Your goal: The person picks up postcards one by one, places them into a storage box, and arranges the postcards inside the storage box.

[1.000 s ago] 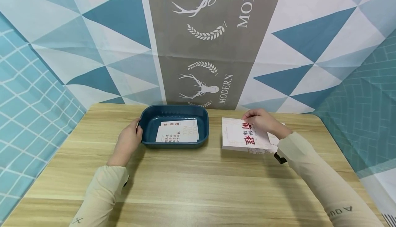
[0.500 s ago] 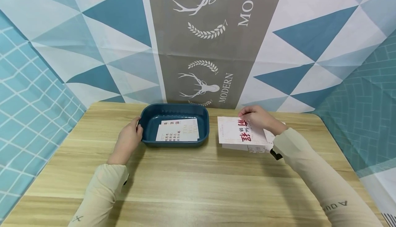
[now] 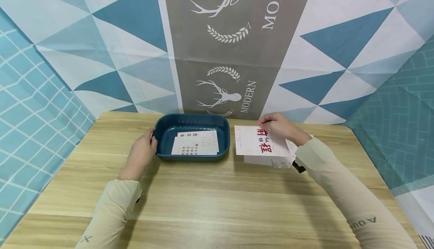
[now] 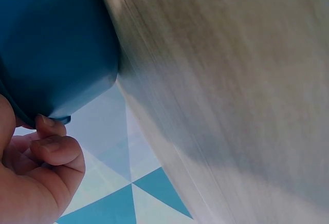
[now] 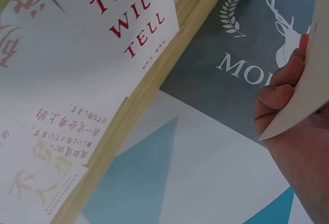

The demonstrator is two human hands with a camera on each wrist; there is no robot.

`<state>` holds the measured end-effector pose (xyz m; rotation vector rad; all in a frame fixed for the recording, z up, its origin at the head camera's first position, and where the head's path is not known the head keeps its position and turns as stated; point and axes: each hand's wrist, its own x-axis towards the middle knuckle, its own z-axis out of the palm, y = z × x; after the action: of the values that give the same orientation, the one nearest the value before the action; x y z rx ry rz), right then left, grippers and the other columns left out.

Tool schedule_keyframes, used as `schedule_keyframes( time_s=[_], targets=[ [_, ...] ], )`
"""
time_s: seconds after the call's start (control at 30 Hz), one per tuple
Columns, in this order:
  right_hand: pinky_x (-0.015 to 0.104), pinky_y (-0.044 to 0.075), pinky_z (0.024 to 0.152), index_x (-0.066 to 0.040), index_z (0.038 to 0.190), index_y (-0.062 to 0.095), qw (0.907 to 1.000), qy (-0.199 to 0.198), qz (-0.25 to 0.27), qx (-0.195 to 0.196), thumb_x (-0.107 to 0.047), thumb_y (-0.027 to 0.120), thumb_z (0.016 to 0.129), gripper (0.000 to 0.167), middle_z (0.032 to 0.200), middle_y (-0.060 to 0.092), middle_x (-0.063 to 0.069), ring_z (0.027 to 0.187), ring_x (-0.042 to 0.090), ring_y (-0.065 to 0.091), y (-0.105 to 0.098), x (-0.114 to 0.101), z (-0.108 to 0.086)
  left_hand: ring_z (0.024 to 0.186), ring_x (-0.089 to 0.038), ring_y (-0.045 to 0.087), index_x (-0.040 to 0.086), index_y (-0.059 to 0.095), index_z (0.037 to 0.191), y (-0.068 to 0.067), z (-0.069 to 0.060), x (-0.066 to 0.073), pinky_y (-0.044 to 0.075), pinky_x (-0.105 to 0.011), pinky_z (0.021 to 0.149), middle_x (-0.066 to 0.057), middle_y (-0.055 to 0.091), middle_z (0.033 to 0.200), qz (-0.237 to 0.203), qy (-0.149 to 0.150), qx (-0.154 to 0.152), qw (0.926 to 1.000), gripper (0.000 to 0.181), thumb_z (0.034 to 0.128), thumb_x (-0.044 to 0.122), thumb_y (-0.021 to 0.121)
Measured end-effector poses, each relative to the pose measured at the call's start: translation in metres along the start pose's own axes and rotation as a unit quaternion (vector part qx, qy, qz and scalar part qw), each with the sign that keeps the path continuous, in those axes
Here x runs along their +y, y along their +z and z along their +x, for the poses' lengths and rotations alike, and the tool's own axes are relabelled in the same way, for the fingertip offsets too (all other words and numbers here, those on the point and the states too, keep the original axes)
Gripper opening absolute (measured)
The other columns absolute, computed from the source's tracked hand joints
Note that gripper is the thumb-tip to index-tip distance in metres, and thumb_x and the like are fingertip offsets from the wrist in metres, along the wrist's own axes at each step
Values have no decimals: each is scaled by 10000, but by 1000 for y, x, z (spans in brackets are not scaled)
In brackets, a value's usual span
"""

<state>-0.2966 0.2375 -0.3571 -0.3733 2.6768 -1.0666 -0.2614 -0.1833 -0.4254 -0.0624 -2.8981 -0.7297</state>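
Observation:
A dark blue tray (image 3: 190, 158) stands near the table's back edge with printed cards (image 3: 194, 143) lying inside. The left hand (image 3: 139, 155) grips its left rim; in the left wrist view the fingers curl at the rim of the blue tray (image 4: 61, 44). On the right, the right hand (image 3: 281, 128) pinches a white card with red characters (image 3: 251, 141) by its far edge, raised above other cards (image 3: 266, 161). The right wrist view shows the card (image 5: 303, 93) in the right hand (image 5: 288, 111), with spread cards (image 5: 87, 75) on the table beside it.
The wooden table (image 3: 210, 203) extends in front of the tray and cards. A patterned cloth backdrop (image 3: 230, 57) rises directly behind the table's back edge, with blue-patterned cloth (image 3: 30, 102) at the left and more at the right.
The right hand has lifted the top card off the others and moved it a little left, toward the tray. The left hand stays on the tray's rim.

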Motion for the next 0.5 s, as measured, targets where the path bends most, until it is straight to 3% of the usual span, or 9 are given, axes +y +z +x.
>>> schedule_keyframes(
  time_s=[0.27, 0.5],
  targets=[
    [314, 407, 855, 10, 1024, 657, 10000, -22, -59, -18, -78, 473, 915, 231, 955, 654, 129, 860, 197, 558, 2, -5, 7, 987, -440, 592, -106, 421, 1318, 1, 0, 0, 458, -548, 884, -352, 562, 1161, 44, 44, 48, 10000, 410, 953, 78, 383],
    [316, 399, 854, 26, 1009, 664, 9998, -158, -88, 16, -67, 488, 892, 231, 949, 659, 147, 877, 224, 553, 4, -15, 14, 1038, -450, 575, -101, 413, 1325, 1, 1, 0, 444, -550, 917, -352, 545, 1193, 74, -19, -3, 10000, 411, 956, 77, 382]
  ],
)
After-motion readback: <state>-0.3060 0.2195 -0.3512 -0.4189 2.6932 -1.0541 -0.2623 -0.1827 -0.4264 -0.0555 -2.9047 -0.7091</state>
